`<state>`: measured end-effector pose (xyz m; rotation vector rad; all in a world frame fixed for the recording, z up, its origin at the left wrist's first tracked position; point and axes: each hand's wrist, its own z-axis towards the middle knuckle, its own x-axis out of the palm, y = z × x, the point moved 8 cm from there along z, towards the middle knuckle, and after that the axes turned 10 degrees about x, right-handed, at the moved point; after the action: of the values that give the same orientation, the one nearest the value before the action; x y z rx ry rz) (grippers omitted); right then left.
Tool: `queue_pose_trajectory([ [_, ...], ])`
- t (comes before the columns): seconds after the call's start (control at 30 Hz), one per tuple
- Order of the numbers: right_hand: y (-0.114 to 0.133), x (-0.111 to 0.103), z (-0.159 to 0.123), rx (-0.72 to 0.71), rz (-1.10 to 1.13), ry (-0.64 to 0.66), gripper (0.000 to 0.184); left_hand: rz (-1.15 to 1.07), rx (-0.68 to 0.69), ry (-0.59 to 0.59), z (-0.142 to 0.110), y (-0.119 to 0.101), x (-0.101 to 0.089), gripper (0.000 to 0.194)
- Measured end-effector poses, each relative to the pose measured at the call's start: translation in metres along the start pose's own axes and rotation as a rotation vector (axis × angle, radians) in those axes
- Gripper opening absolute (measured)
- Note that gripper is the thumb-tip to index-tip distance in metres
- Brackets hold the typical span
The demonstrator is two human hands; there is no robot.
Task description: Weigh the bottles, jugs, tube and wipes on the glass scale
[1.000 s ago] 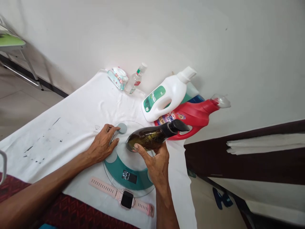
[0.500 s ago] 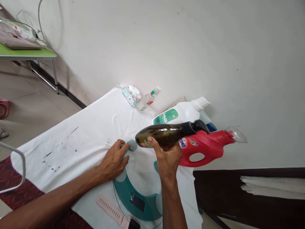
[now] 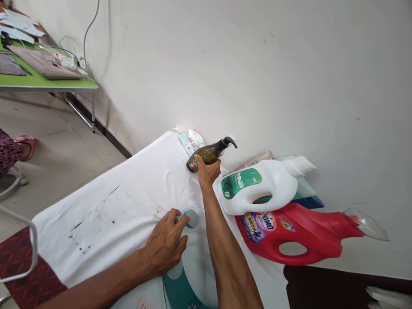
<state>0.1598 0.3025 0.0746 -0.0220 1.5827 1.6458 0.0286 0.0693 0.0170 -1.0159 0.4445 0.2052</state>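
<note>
Right hand (image 3: 210, 172): the grip is closed part-way around the dark pump bottle (image 3: 210, 152), with the thumb lying along its near side.
Pump bottle: tilted, at the far part of the cloth-covered counter (image 3: 138, 189), beside the wipes pack (image 3: 190, 141); we cannot tell if its base touches the cloth.
Left hand (image 3: 164, 244): fingers bent at the rim of the glass scale (image 3: 180, 285); we cannot tell if they pinch it.
Jugs: the white jug (image 3: 277, 182) lies just beside the red bottle (image 3: 305, 225), to the right of our right forearm.
Risk: if we release the pump bottle while tilted, it may topple (its narrow base helps little), or it may push the wipes pack. Our forearm, swinging right, could knock the white jug. Pressure from our left fingers could shift the scale.
</note>
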Motion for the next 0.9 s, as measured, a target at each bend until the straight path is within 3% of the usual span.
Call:
queue_pose_trajectory([
  [0.23, -0.002, 0.010, 0.019, 0.018, 0.008, -0.025, 0.072, 0.007, -0.008, 0.008, 0.001, 0.003, 0.001, 0.044],
  [0.4, 0.002, -0.010, 0.003, -0.031, 0.018, -0.002, 0.078, 0.006, 0.018, -0.015, 0.001, 0.007, 0.001, 0.042],
  [0.5, 0.003, -0.047, -0.033, -0.123, 0.045, 0.033, 0.081, 0.013, 0.020, -0.007, 0.001, 0.009, 0.001, 0.041],
  [0.57, 0.001, -0.087, -0.063, -0.192, 0.056, 0.017, 0.069, 0.023, 0.030, -0.008, 0.002, 0.008, 0.000, 0.040],
  [0.6, 0.004, -0.113, -0.080, -0.294, 0.044, -0.046, 0.062, 0.027, 0.035, -0.008, 0.002, 0.008, -0.001, 0.040],
  [0.67, 0.003, -0.172, -0.110, -0.447, -0.036, -0.290, 0.056, 0.038, 0.038, -0.001, 0.003, 0.008, -0.002, 0.040],
  [0.77, -0.019, -0.236, -0.131, -0.439, -0.121, -0.572, 0.056, 0.055, 0.032, 0.029, 0.004, 0.007, -0.002, 0.039],
  [0.83, -0.046, -0.252, -0.126, -0.333, -0.087, -0.562, 0.060, 0.063, 0.030, 0.030, 0.005, 0.007, -0.004, 0.038],
  [0.9, -0.077, -0.246, -0.114, -0.194, -0.007, -0.431, 0.066, 0.062, 0.025, 0.034, 0.006, 0.007, -0.006, 0.038],
])
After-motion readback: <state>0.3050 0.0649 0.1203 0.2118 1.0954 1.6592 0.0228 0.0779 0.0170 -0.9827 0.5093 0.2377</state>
